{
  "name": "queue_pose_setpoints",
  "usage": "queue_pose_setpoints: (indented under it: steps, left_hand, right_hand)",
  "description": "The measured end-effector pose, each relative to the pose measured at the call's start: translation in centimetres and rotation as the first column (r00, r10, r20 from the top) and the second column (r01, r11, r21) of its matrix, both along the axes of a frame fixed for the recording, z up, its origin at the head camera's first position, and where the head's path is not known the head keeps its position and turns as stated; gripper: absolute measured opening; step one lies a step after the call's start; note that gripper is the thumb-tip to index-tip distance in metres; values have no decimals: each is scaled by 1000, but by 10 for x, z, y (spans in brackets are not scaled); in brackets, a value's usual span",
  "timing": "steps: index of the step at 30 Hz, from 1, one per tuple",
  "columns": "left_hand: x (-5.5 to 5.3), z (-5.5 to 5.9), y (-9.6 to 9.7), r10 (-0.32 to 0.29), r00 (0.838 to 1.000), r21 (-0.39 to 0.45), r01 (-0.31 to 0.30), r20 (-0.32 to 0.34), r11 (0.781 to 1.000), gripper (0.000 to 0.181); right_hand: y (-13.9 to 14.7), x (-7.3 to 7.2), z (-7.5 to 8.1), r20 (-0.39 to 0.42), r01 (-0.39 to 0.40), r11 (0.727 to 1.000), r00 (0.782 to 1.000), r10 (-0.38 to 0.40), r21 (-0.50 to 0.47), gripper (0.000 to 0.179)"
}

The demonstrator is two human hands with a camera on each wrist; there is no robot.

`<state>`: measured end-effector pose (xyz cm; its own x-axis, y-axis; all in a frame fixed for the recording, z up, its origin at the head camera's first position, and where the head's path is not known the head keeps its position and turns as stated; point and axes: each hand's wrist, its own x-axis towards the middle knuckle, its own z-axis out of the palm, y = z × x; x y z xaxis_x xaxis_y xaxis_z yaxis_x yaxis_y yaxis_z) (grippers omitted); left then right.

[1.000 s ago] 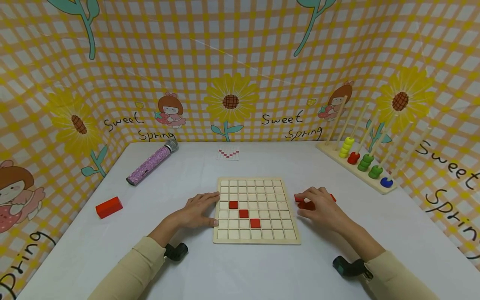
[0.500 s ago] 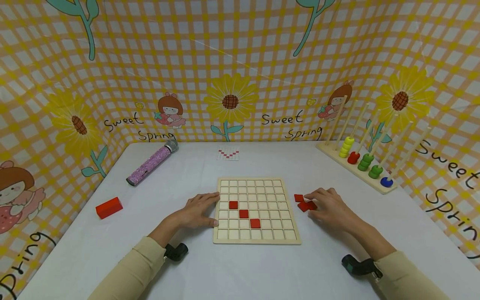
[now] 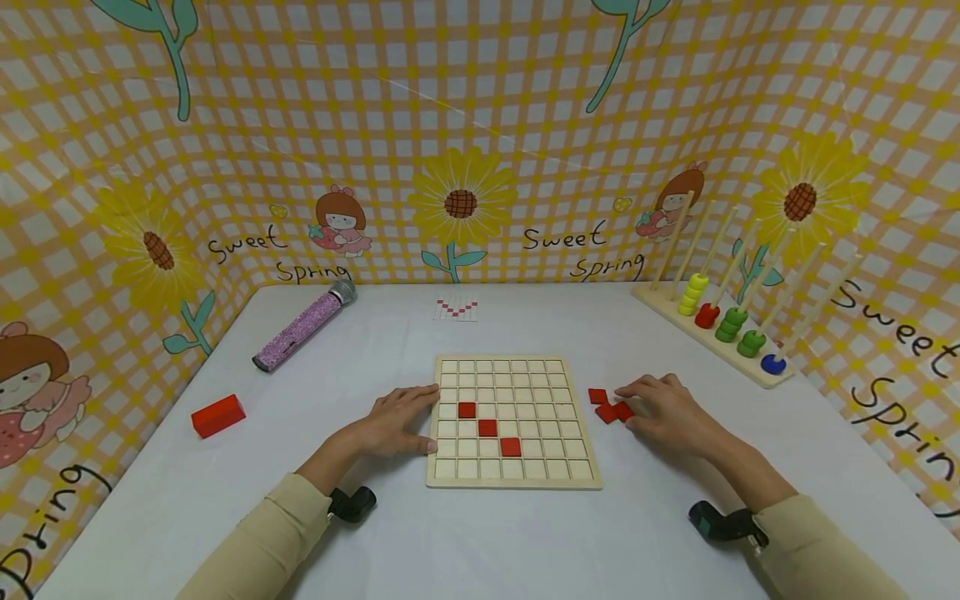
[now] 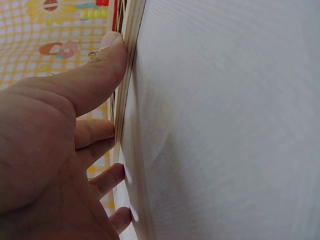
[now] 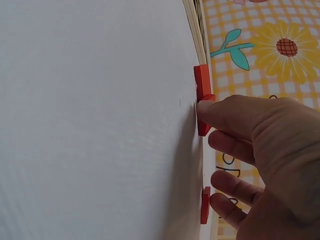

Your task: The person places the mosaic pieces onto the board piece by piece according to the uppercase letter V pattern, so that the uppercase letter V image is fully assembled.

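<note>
A wooden grid board [image 3: 480, 482] lies on the table with three red square tiles in its cells, one of them a red tile [image 3: 487, 427] in the middle of a diagonal. My left hand [image 3: 390, 423] rests at the board's left edge, thumb and fingertips touching its rim. Right of the board lie loose red tiles [image 3: 597, 397], and my right hand [image 3: 663, 417] is beside them. In the right wrist view, its thumb touches one red tile [image 5: 204, 125], with the fingers spread loosely. Another red tile [image 5: 205, 205] lies by the lower fingers, hidden in the head view.
A red block [image 3: 218, 416] lies at the left, with a glittery pink microphone [image 3: 300, 329] behind it. A small pattern card [image 3: 456, 309] lies at the back. At the right stands a wooden bead counter [image 3: 712, 337] with upright pegs.
My right hand has moved to the right, uncovering several loose red tiles beside the board. The left hand and the board have stayed in place.
</note>
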<state>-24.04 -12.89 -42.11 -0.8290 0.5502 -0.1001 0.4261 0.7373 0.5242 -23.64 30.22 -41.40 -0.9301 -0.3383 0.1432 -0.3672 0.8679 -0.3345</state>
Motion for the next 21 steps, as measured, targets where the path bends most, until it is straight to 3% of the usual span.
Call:
queue_pose_setpoints:
  steps: [21]
  left_hand:
    - [0, -1, 1, 7, 1000, -11, -7, 3, 1000, 81]
  right_hand:
    - [6, 2, 1, 7, 15, 1000, 1000, -15, 3, 27]
